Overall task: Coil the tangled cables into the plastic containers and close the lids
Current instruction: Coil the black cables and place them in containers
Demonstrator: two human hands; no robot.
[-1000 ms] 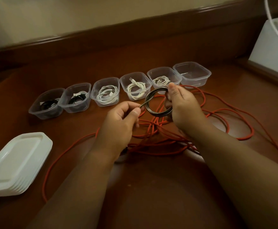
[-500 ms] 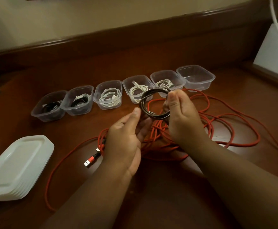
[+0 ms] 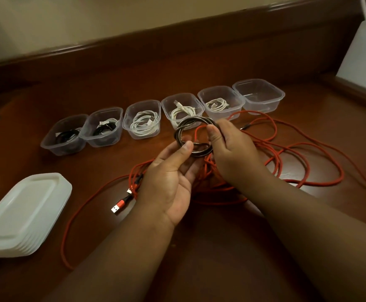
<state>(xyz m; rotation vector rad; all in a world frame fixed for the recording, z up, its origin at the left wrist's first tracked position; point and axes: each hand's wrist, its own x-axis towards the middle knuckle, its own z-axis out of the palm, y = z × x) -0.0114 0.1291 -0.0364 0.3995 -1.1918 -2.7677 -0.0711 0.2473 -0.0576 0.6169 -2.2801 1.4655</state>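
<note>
Pinching a dark metallic cable coil (image 3: 194, 136), both hands, left (image 3: 169, 182) and right (image 3: 232, 149), show no readable writing.

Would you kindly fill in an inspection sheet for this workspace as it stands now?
Surface: brown wooden table.
Job's things: six open tubs in a row; five hold coiled cables, the rightmost tub is empty; lid stack at left.
Clutter: nothing seen.
Hands: left hand and right hand both hold the dark coil.
Cables: red cable lies loose and tangled, its USB plug free.
Surroundings: wall behind, white box at right.
</note>
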